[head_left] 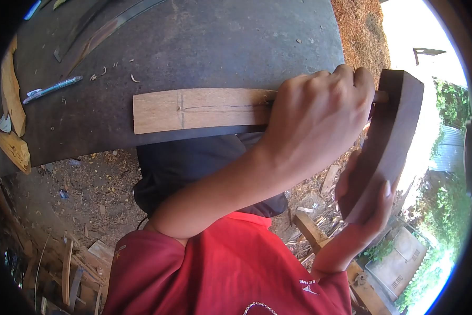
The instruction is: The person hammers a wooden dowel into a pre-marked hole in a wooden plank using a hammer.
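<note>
A light wooden board (215,109) with pencil lines along and across it lies at the near edge of the dark table (210,47). My left hand (320,107) is closed in a fist over the board's right end, around a mostly hidden tool. The tool's round wooden end (381,96) shows beyond my knuckles, against or very near a thick dark wooden block (391,142). My right hand (372,202) grips the lower part of this block, thumb on the near side, fingers partly hidden behind it. The block stands tilted, off the table's right side.
A blue pen (52,89) and a long curved metal strip (110,26) lie on the table, with small wood curls. Rough wood pieces (14,94) sit at the left edge. Below are wood scraps and a beam (310,229); sawdust (359,26) lies beyond the right edge.
</note>
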Tool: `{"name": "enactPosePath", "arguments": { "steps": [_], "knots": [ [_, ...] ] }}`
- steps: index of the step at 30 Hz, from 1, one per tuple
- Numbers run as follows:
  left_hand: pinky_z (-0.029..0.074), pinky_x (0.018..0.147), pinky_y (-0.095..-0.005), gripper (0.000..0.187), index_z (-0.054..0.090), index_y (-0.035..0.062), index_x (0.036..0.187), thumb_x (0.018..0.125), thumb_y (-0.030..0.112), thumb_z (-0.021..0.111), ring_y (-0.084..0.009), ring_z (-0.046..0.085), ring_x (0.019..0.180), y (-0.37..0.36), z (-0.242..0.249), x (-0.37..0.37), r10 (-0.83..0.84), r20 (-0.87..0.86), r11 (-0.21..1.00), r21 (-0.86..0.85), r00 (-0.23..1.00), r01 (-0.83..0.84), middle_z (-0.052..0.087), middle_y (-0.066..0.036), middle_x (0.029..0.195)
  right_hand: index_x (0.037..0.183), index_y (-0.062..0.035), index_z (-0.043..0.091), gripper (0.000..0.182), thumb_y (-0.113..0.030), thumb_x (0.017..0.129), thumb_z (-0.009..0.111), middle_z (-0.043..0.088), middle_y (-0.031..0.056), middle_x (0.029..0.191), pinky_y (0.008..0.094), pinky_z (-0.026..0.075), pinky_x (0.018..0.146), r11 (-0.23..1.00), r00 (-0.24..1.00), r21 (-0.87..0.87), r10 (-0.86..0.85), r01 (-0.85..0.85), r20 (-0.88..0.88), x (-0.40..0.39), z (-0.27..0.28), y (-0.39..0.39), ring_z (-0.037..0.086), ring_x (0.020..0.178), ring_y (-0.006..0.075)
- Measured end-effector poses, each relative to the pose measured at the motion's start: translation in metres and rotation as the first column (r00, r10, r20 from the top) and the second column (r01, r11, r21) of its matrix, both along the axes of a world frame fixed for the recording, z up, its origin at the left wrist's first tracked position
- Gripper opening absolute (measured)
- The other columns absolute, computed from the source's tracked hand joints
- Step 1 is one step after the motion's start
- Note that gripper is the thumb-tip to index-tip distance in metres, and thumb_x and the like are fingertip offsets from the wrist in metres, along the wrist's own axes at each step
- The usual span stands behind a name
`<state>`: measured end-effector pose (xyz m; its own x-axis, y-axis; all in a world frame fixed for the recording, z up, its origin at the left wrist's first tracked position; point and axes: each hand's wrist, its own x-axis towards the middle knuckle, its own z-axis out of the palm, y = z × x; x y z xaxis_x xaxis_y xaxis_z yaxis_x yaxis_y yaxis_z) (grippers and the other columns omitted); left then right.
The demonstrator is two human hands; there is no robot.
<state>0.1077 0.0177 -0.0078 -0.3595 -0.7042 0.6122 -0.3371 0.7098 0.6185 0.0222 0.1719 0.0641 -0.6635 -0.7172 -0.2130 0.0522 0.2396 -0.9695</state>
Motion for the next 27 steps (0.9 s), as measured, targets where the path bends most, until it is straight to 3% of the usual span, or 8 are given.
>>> {"name": "enactPosePath", "arguments": {
  "steps": [3,4,6,11,17,20,23,27],
  "knots": [
    [0.043,0.043,-0.0244,0.009,0.066,0.0066,0.084,0.084,0.013,0.072,-0.0077,0.059,0.051,0.0,-0.001,-0.001,0.015,0.012,1.0,-0.006,1.0,-0.015,0.064,-0.003,0.064,0.158,0.0019,0.03,0.084,-0.051,0.098,0.055,0.063,0.0237,0.11,0.033,0.049,0.057,0.972,0.957,-0.172,-0.113,0.163,0.266,-0.011,-0.003,-0.008,0.061,0.068,0.0218],
    [0.044,0.043,-0.0244,0.009,0.066,0.0066,0.084,0.084,0.013,0.072,-0.008,0.06,0.052,0.001,-0.001,0.0,0.018,0.009,1.0,0.005,1.0,-0.018,0.064,-0.003,0.064,0.158,0.0026,0.03,0.084,-0.05,0.097,0.056,0.062,0.0248,0.108,0.0337,0.048,0.055,0.951,0.951,-0.202,-0.18,0.234,0.253,-0.003,-0.005,-0.016,0.059,0.062,0.0225],
    [0.045,0.044,-0.0246,0.009,0.066,0.0066,0.085,0.084,0.013,0.073,-0.0086,0.061,0.053,0.001,0.002,0.0,0.019,-0.005,1.0,0.014,1.0,-0.019,0.064,-0.003,0.064,0.158,0.002,0.031,0.084,-0.053,0.099,0.054,0.06,0.0225,0.116,0.0358,0.05,0.059,1.0,0.999,-0.004,-0.023,0.023,0.034,0.004,0.001,-0.009,0.06,0.068,0.0232],
    [0.051,0.05,-0.0324,0.022,0.061,0.0097,0.085,0.083,0.021,0.08,-0.0176,0.069,0.061,0.003,0.004,0.003,-0.014,0.092,0.997,0.079,0.996,0.006,0.064,-0.003,0.07,0.156,0.004,0.033,0.085,-0.051,0.095,0.057,0.059,0.0242,0.121,0.0365,0.05,0.063,0.985,0.968,-0.154,-0.041,0.082,0.249,-0.018,0.003,0.006,0.061,0.073,0.0245],
    [0.053,0.052,-0.0357,0.03,0.059,0.0113,0.084,0.081,0.026,0.085,-0.0213,0.071,0.064,0.004,0.003,0.004,-0.023,0.115,0.992,0.125,0.993,0.009,0.064,-0.003,0.072,0.16,0.0017,0.031,0.082,-0.049,0.1,0.054,0.061,0.0253,0.121,0.0343,0.05,0.06,1.0,0.993,0.009,-0.008,0.009,-0.121,0.019,0.005,-0.003,0.061,0.072,0.024],
    [0.053,0.052,-0.0358,0.031,0.059,0.0115,0.083,0.081,0.027,0.086,-0.0212,0.071,0.064,0.004,0.004,0.008,-0.045,0.119,0.991,0.131,0.992,0.029,0.064,-0.003,0.071,0.159,0.0028,0.031,0.078,-0.048,0.104,0.053,0.063,0.0276,0.125,0.0315,0.05,0.059,0.975,0.977,-0.22,0.027,0.021,0.213,-0.021,-0.006,0.018,0.063,0.07,0.023],
    [0.053,0.053,-0.0362,0.031,0.059,0.0117,0.083,0.081,0.027,0.086,-0.0215,0.071,0.064,0.007,0.004,0.009,-0.081,0.143,0.987,0.148,0.986,0.06,0.064,-0.003,0.071,0.158,0.0032,0.032,0.077,-0.049,0.105,0.051,0.064,0.024,0.124,0.03,0.048,0.056,0.999,0.998,0.05,0.024,-0.021,-0.065,0.016,-0.002,0.007,0.06,0.069,0.0205],
    [0.053,0.052,-0.0361,0.032,0.06,0.0118,0.083,0.08,0.027,0.087,-0.0213,0.071,0.063,0.005,0.002,0.011,-0.101,0.106,0.987,0.136,0.989,0.087,0.064,-0.003,0.069,0.156,0.0027,0.034,0.074,-0.047,0.105,0.052,0.064,0.0224,0.115,0.029,0.047,0.055,0.992,0.993,-0.112,-0.046,0.058,0.11,0.008,0.001,0.013,0.062,0.07,0.02]
  ]
}}
